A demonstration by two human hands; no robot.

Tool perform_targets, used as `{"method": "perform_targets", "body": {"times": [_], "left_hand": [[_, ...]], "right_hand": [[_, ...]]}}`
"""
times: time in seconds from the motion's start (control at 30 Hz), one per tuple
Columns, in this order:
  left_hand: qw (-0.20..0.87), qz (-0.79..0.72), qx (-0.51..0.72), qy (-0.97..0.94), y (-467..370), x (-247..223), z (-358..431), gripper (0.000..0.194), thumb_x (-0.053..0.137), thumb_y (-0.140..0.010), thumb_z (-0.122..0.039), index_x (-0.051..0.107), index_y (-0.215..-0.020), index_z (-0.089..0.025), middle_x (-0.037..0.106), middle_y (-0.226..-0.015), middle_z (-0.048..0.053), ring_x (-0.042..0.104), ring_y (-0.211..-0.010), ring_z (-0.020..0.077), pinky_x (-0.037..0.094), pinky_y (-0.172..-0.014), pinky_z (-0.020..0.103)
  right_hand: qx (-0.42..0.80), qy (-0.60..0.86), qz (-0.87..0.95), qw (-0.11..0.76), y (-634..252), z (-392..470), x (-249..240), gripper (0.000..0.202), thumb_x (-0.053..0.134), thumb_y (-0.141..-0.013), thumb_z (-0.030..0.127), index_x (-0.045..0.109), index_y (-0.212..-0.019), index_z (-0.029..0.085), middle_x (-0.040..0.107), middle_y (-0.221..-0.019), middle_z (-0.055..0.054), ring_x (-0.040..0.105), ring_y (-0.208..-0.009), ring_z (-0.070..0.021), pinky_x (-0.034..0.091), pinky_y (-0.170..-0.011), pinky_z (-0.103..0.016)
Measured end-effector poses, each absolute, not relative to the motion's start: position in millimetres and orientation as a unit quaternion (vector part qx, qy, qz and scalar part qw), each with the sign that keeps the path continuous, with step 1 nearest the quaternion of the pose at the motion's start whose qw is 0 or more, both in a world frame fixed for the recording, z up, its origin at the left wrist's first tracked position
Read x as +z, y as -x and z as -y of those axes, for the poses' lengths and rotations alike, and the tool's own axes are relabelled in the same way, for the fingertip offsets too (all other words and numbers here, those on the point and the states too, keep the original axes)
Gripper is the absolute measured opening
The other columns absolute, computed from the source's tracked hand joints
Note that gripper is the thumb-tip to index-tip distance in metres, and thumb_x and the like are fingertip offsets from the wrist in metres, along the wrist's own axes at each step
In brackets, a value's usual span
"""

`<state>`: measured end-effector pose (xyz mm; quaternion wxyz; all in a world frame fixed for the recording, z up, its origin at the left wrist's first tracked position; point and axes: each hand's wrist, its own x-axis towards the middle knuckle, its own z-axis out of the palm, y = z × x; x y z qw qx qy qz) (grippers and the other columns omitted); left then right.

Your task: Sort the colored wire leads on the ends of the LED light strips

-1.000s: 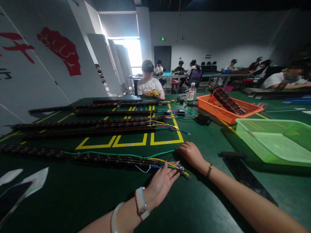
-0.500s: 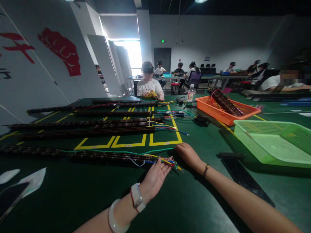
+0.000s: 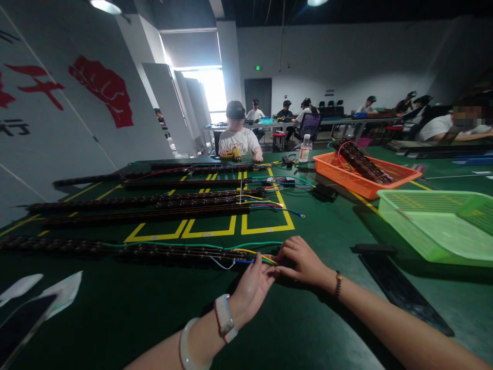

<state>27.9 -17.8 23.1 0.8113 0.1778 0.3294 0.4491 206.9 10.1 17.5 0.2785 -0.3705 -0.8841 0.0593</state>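
A long dark cable bundle (image 3: 165, 252) lies across the table before me. Out of its right end come colored wires (image 3: 265, 259), among them yellow, green and blue ones. My left hand (image 3: 250, 293) is closed around these wires from below, thumb on top. Right against it, my right hand (image 3: 304, 262) pinches at the wire ends, which its fingers hide. A separate green wire (image 3: 250, 244) runs along the bundle's top toward my right hand. Under my left fingers a thin white tie (image 3: 223, 266) loops out from the bundle.
Further dark bundles (image 3: 154, 218) with colored wire ends lie beyond, over yellow tape outlines (image 3: 208, 235). On the right are a green basket (image 3: 439, 246), an orange basket (image 3: 354, 182) holding a bundle, a bottle (image 3: 304, 148) and a black flat piece (image 3: 404, 293). A person (image 3: 236, 136) sits opposite.
My right hand has come down and closer to my left, its fingers now over the wire ends that showed before. The view has shifted slightly.
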Motion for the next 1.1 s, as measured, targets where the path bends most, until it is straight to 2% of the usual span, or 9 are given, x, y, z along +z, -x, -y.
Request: {"method": "perform_targets", "body": {"times": [0.2, 0.4, 0.53, 0.8, 0.97, 1.1], "left_hand": [[0.834, -0.306, 0.428, -0.168, -22.9, 16.5, 15.0, 0.033, 0.044, -0.091, -0.036, 0.052, -0.113, -0.012, 0.057, -0.120, 0.017, 0.054, -0.114, 0.0234, 0.036, -0.104, 0.041], [0.825, -0.296, 0.434, -0.207, -22.1, 9.4, 14.7, 0.038, 0.043, -0.090, -0.041, 0.060, -0.096, -0.008, 0.063, -0.107, 0.018, 0.058, -0.105, 0.0238, 0.037, -0.101, 0.040], [0.812, -0.329, 0.433, -0.213, -22.7, 12.7, 18.3, 0.039, 0.045, -0.089, -0.044, 0.061, -0.089, -0.009, 0.066, -0.095, 0.016, 0.062, -0.094, 0.0234, 0.042, -0.094, 0.041], [0.809, -0.336, 0.435, -0.209, -23.6, 15.5, 19.2, 0.040, 0.042, -0.089, -0.046, 0.060, -0.084, -0.010, 0.066, -0.090, 0.014, 0.062, -0.091, 0.0227, 0.043, -0.089, 0.039], [0.822, -0.314, 0.429, -0.202, -22.6, 14.9, 18.0, 0.038, 0.044, -0.089, -0.044, 0.060, -0.086, -0.011, 0.066, -0.091, 0.013, 0.062, -0.092, 0.0224, 0.041, -0.095, 0.040], [0.825, -0.302, 0.424, -0.221, -21.2, 11.1, 17.1, 0.041, 0.043, -0.089, -0.046, 0.060, -0.088, -0.010, 0.066, -0.094, 0.016, 0.062, -0.094, 0.0236, 0.039, -0.097, 0.043]], "right_hand": [[0.042, 0.352, 0.892, 0.279, -210.3, -7.8, 7.9, 0.015, 0.052, -0.087, 0.030, 0.060, -0.083, 0.018, 0.060, -0.077, -0.005, 0.050, -0.077, -0.0157, 0.037, -0.072, -0.030], [0.039, 0.438, 0.839, 0.321, -212.0, -16.9, -4.2, 0.020, 0.050, -0.090, 0.031, 0.062, -0.080, 0.018, 0.062, -0.071, -0.004, 0.053, -0.069, -0.0152, 0.039, -0.066, -0.027], [0.046, 0.482, 0.822, 0.300, -212.4, -23.4, -7.8, 0.021, 0.053, -0.089, 0.033, 0.061, -0.076, 0.018, 0.062, -0.073, -0.004, 0.053, -0.069, -0.0154, 0.039, -0.066, -0.027], [-0.006, 0.515, 0.824, 0.236, -210.5, -25.3, -1.9, 0.027, 0.051, -0.090, 0.038, 0.061, -0.074, 0.019, 0.061, -0.072, -0.004, 0.050, -0.073, -0.0173, 0.033, -0.068, -0.030], [0.058, 0.495, 0.839, 0.219, -208.0, -21.5, 3.2, 0.030, 0.046, -0.092, 0.036, 0.061, -0.073, 0.018, 0.061, -0.071, -0.004, 0.050, -0.071, -0.0161, 0.035, -0.069, -0.029], [0.223, 0.531, 0.780, 0.244, -208.4, -19.7, 15.3, 0.036, 0.047, -0.089, 0.043, 0.061, -0.068, 0.017, 0.059, -0.066, -0.003, 0.049, -0.061, -0.0131, 0.036, -0.058, -0.026]]}}
